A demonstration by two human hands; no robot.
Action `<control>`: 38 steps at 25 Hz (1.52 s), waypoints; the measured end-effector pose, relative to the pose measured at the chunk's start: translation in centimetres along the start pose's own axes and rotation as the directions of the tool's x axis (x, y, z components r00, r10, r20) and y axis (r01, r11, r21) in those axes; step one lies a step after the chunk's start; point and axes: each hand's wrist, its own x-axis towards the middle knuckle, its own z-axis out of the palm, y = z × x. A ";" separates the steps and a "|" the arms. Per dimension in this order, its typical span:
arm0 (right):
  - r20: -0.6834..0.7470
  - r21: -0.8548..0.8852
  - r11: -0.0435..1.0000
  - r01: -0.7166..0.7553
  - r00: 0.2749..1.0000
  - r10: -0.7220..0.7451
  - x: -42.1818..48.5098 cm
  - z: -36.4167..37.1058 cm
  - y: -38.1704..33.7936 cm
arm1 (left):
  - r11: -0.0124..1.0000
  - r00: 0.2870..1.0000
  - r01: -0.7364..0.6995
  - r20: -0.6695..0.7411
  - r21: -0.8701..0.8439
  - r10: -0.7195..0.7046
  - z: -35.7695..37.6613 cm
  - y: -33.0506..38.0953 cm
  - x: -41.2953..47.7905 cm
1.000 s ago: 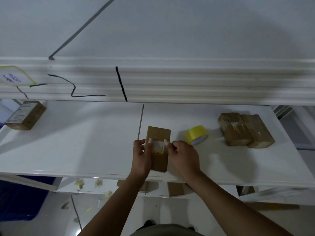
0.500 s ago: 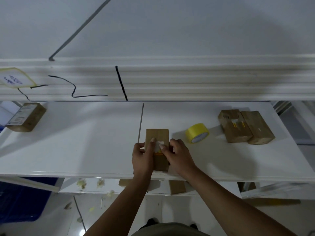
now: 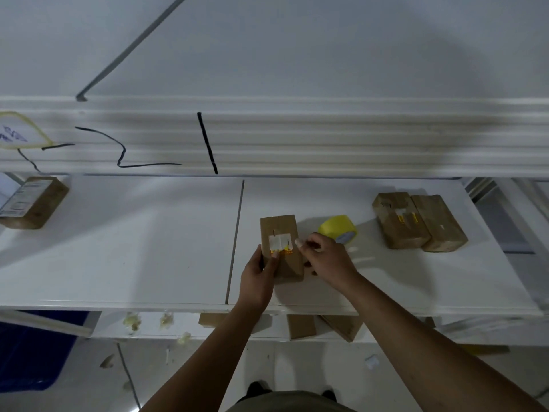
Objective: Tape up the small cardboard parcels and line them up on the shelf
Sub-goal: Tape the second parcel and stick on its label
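On the white shelf [image 3: 148, 248], near its front edge, a small brown parcel [image 3: 282, 230] lay flat with a white label [image 3: 280, 242] across its top seam. The left hand [image 3: 258, 272] gripped its left side, thumb on the label. The right hand [image 3: 326, 257] sat just beside its right edge, fingers curled; whether they pinched anything could not be told. It partly hid a yellow tape roll [image 3: 335, 228] behind it. A pair of parcels [image 3: 398, 224] lay touching further right, a box [image 3: 32, 203] far left.

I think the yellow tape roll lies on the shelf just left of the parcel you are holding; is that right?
Not quite: the head view shows the yellow tape roll on the shelf just right of the parcel you are holding.
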 end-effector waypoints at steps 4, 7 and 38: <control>-0.349 0.046 0.969 0.241 0.913 -0.210 0.0 -2.9 0.1 | 0.951 1.000 -0.003 -0.016 0.308 0.008 -0.2 -0.6 1.5; -0.411 -0.352 0.913 0.203 0.843 -0.347 2.0 -6.0 1.0 | 0.680 0.996 0.073 -0.093 0.730 -0.007 -0.3 -1.1 2.2; -0.087 0.080 0.997 -0.002 0.996 0.009 0.9 -19.6 -3.3 | 0.523 0.850 0.516 0.332 -0.678 -0.408 12.4 9.5 4.2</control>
